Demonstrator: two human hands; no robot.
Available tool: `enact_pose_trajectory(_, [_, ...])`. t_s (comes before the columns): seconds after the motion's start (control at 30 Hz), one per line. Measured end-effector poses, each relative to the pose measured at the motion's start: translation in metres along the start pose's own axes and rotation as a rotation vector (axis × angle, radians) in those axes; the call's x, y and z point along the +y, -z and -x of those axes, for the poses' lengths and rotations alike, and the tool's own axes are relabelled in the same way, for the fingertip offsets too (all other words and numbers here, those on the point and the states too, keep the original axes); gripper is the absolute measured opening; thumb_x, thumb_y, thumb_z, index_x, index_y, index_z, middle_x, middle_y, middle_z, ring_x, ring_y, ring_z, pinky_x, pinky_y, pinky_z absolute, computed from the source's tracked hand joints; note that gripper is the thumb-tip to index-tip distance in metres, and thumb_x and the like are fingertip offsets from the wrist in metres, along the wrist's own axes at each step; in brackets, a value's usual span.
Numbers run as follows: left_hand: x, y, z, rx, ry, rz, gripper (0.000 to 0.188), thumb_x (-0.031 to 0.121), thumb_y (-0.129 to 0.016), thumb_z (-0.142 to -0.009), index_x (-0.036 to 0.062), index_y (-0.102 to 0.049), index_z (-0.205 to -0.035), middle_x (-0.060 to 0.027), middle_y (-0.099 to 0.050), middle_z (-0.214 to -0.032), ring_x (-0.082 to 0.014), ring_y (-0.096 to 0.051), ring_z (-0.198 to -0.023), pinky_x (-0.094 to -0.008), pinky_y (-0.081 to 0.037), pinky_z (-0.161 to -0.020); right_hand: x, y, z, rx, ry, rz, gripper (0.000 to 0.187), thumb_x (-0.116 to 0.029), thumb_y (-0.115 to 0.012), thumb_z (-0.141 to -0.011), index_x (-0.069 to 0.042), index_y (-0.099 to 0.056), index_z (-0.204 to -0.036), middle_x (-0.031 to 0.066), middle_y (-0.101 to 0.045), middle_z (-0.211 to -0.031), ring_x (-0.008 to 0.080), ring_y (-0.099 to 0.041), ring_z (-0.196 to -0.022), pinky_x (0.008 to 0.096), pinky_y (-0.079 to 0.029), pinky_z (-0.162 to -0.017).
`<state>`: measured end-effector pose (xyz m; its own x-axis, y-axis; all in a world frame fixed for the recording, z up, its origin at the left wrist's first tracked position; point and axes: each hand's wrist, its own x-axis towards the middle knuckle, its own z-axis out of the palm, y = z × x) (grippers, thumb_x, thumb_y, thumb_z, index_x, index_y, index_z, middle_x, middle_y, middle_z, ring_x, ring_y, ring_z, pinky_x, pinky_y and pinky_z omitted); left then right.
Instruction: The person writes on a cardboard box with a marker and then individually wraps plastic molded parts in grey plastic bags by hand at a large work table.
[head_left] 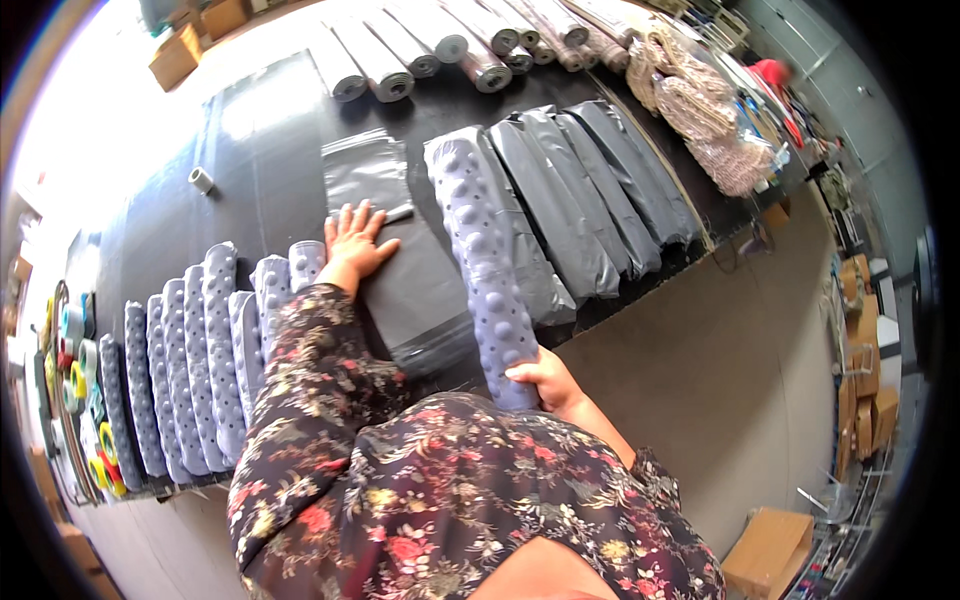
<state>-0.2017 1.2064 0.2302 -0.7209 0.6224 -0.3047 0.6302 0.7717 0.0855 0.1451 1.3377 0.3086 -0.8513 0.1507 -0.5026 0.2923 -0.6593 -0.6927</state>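
My left hand [358, 243] lies flat with spread fingers on a flat grey plastic mailing bag [410, 285] on the black table. My right hand [548, 380] is closed around the near end of a grey-lavender rolled mat [482, 240] with raised round bumps and dark dots. The roll slants away from me across the table, between the flat bag and several filled grey bags [560, 190] lying side by side to its right. Beyond my left fingers lies a folded-over part of grey plastic [365, 175]. My right palm is hidden by the roll.
Several similar rolls [190, 370] lie in a row at the left. Shiny wrapped rolls [385, 70] line the table's far side. A small grey cylinder [201, 180] lies at the far left. Tape rolls [108, 445] crowd the left edge; a cardboard box [768, 553] stands on the floor.
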Motion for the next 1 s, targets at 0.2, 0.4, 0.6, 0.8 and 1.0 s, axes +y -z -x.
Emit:
enact_pose_trajectory(0.2, [0.032,0.012,0.048,0.191,-0.217,0.237,0.058,0.031,-0.073,-0.074,0.0112,-0.055,-0.125,-0.0097,-0.049,-0.132,-0.0295,-0.04,-0.126,-0.0458,-0.027,-0.109,0.013,0.02,-0.015,0.319,-0.074,0.038,0.035,-0.001,-0.067,-0.072,0.005,-0.062,-0.106,0.0109,-0.067,-0.095,0.0221,-0.065,-0.082,0.035,-0.053,-0.078])
enact_pose_trajectory(0.4, [0.038,-0.005,0.135,-0.006,-0.337,0.301,0.052,0.019,-0.072,-0.068,0.0039,-0.06,-0.117,-0.0138,-0.054,-0.116,-0.0313,-0.048,-0.113,-0.0366,-0.042,-0.099,0.007,0.048,-0.022,0.236,-0.195,0.002,0.032,-0.005,-0.066,-0.076,0.004,-0.061,-0.107,0.0126,-0.067,-0.095,0.0234,-0.067,-0.082,0.0375,-0.055,-0.078])
enact_pose_trajectory(0.6, [0.051,-0.016,0.137,0.072,-0.303,0.018,0.023,0.01,-0.062,-0.076,0.0058,-0.06,-0.098,-0.0115,-0.055,-0.107,-0.029,-0.055,-0.103,-0.0369,-0.052,-0.084,-0.002,0.045,-0.017,-0.166,-0.274,-0.366,0.058,-0.029,-0.064,-0.086,0.003,-0.045,-0.131,0.0267,-0.06,-0.116,0.0337,-0.064,-0.1,0.0448,-0.052,-0.09])
enact_pose_trajectory(0.8, [0.057,-0.036,0.135,0.231,-0.25,-0.042,0.014,0.013,-0.054,-0.083,0.0101,-0.061,-0.095,-0.009,-0.062,-0.097,-0.0264,-0.062,-0.094,-0.0365,-0.053,-0.08,0.005,0.047,-0.023,-0.425,-0.209,-0.564,0.075,-0.05,-0.06,-0.087,0.003,-0.038,-0.136,0.0353,-0.055,-0.118,0.0399,-0.063,-0.102,0.0467,-0.054,-0.087])
enact_pose_trajectory(1.0, [0.058,-0.032,0.126,0.264,-0.163,0.155,0.017,0.024,-0.063,-0.084,0.013,-0.074,-0.09,-0.0065,-0.065,-0.098,-0.0263,-0.061,-0.096,-0.0373,-0.049,-0.086,0.003,0.057,-0.019,-0.265,-0.097,-0.173,0.061,-0.029,-0.066,-0.085,-0.001,-0.041,-0.134,0.0174,-0.062,-0.11,0.028,-0.064,-0.097,0.0381,-0.054,-0.083])
